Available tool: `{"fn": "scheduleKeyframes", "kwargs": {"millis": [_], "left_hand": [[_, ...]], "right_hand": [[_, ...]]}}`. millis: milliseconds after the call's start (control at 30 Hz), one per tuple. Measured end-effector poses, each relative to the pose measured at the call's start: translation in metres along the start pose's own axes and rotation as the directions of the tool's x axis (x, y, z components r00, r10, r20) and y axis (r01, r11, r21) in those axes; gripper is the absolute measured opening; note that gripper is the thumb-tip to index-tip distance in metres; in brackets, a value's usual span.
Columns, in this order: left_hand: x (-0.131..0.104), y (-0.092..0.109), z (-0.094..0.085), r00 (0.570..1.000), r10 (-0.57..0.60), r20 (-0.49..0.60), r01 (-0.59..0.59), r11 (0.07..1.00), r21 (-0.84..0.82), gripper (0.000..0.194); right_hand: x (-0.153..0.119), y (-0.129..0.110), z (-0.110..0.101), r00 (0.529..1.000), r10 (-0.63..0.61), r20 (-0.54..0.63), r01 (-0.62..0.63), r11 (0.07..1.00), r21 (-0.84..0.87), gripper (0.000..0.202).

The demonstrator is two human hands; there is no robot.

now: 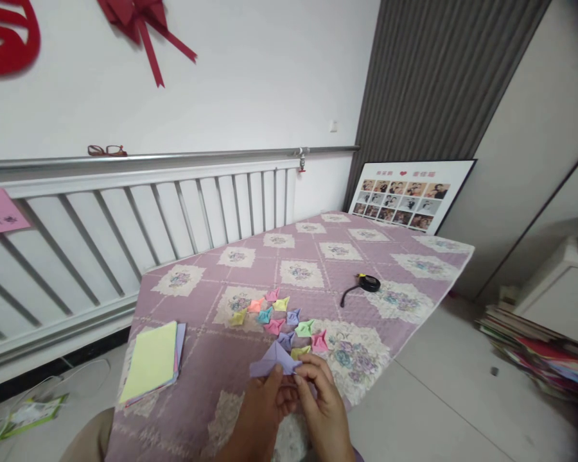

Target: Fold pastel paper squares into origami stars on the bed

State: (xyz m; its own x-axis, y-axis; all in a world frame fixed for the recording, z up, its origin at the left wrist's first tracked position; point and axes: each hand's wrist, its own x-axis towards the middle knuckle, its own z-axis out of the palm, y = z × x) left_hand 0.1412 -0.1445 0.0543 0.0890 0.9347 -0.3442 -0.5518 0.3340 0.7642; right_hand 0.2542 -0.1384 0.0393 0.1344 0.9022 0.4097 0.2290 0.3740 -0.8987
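Near the table's front edge, a partly folded sheet of lavender origami paper (pixel 274 357) is held between my two hands. My left hand (pixel 262 404) pinches its lower middle, thumb on top. At its right corner, my right hand (pixel 322 394) grips the paper between thumb and fingers. Just beyond lie several small folded paper pieces, among them a pink one (pixel 320 341), a green one (pixel 304 328), a blue one (pixel 264 315) and an orange one (pixel 255 305). A yellow-green piece (pixel 300 352) is partly hidden behind my right hand.
A stack of coloured paper (pixel 151 353), yellow on top, lies at the table's left edge. Farther back on the purple floral tablecloth (pixel 197 359) rests a black tape measure (pixel 368 283) with a strap. A white radiator (pixel 173 218) runs behind; a photo board (pixel 409 196) leans at the far end.
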Motion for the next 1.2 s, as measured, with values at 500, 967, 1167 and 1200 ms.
{"fn": "scheduleKeyframes", "kwargs": {"millis": [500,967,1167,1200], "left_hand": [[0.011,-0.014,-0.02,0.996,0.085,-0.023,-0.078,0.972,0.221,0.056],[0.012,-0.014,-0.019,0.997,0.076,-0.022,-0.069,0.971,0.227,0.061],[0.012,-0.009,-0.01,0.993,0.055,-0.103,-0.033,0.978,0.207,0.06],[0.011,-0.007,-0.008,0.99,0.065,-0.128,-0.036,0.976,0.216,0.057]], "right_hand": [[0.0,-0.009,0.003,0.964,0.246,0.1,-0.264,0.926,0.269,0.035],[-0.002,0.008,0.011,0.908,0.4,0.125,-0.413,0.803,0.429,0.035],[0.001,0.011,0.016,0.913,0.402,0.073,-0.388,0.796,0.465,0.04],[0.001,0.01,0.017,0.911,0.408,0.059,-0.385,0.79,0.477,0.042]]}}
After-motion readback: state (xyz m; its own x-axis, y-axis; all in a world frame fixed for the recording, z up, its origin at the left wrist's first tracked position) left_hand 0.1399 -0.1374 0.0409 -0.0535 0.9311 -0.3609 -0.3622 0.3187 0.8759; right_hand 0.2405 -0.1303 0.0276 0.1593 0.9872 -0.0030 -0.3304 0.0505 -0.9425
